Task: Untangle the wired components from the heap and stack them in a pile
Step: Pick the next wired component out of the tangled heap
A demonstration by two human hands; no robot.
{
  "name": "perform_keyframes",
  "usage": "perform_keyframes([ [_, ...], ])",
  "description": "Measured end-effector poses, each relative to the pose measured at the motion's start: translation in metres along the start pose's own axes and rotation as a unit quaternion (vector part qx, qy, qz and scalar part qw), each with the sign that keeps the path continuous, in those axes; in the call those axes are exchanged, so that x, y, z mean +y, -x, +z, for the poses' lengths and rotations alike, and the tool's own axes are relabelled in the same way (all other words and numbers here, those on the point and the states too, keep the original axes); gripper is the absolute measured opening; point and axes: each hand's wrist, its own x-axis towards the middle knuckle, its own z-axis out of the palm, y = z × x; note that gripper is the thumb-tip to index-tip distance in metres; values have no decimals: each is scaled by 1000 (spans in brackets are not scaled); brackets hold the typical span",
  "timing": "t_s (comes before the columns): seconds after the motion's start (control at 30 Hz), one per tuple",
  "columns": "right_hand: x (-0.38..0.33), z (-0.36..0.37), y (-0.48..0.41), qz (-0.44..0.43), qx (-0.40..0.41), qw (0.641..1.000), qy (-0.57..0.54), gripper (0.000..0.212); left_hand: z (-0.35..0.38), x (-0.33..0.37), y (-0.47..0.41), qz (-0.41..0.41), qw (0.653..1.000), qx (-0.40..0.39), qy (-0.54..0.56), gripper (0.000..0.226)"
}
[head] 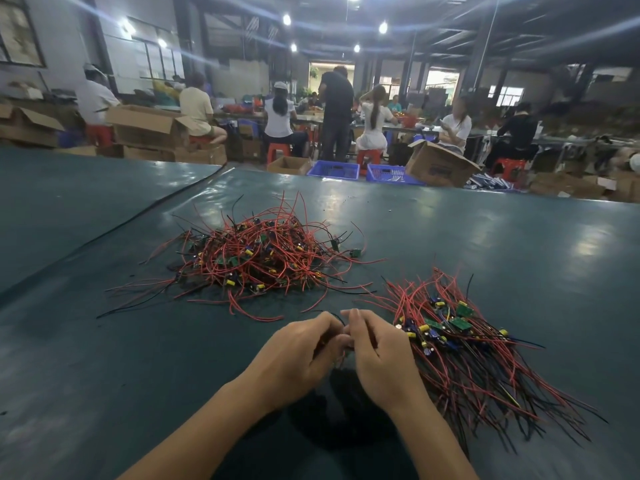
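Note:
A tangled heap (256, 258) of red and black wires with small green boards and yellow parts lies on the dark green table (104, 358), ahead of my hands. To the right lies a sorted pile (464, 344) of the same wired components, their wires fanned toward me. My left hand (298, 355) and my right hand (377, 355) meet fingertip to fingertip in front of me, fingers curled round a wired component (341, 322). Only a thin black wire of it shows above the fingers; the rest is hidden between the hands.
A seam runs diagonally across the table at the left. Beyond the far edge stand two blue baskets (334, 169), cardboard boxes (440, 164) and red stools. Several people sit or stand at benches in the background.

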Motion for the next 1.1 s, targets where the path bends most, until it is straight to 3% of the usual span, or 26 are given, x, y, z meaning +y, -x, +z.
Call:
perform_keyframes([
  [0.23, 6, 3, 1, -1, -46, 999, 29, 20, -14, -18, 0, -47, 993, 87, -71, 29],
  [0.37, 9, 4, 1, -18, -40, 997, 57, 25, -11, -19, 0, -57, 984, 124, -111, 31],
  [0.47, 10, 2, -2, -28, 20, 999, 23, 37, -7, -14, -1, -65, 988, 138, -16, 30],
  [0.57, 5, -1, -6, 13, 68, 995, -75, 42, -3, -9, -4, -151, 968, 137, 144, 25],
  [0.63, 0, -6, -8, 97, 85, 962, -241, 38, -2, -9, -6, -206, 933, 153, 251, 31],
  [0.73, -7, -15, -12, 212, 80, 855, -467, 38, -3, -6, -12, -288, 834, 181, 434, 48],
  [0.77, -9, -18, -13, 231, 83, 827, -505, 39, -4, -6, -12, -297, 818, 176, 461, 50],
  [0.8, -10, -20, -13, 243, 90, 808, -530, 38, -5, -5, -11, -292, 826, 153, 457, 50],
  [0.87, -11, -22, -13, 253, 107, 786, -553, 36, -5, -5, -5, -230, 910, 70, 338, 51],
  [0.93, -11, -21, -12, 253, 119, 776, -565, 35, 0, -3, 1, -120, 985, -18, 122, 53],
  [1.0, -13, -20, -11, 247, 114, 771, -576, 35, 9, -2, 4, -27, 997, -52, -58, 52],
  [1.1, -15, -17, -11, 240, 97, 770, -583, 37, 15, -2, 3, 29, 988, -74, -135, 37],
])
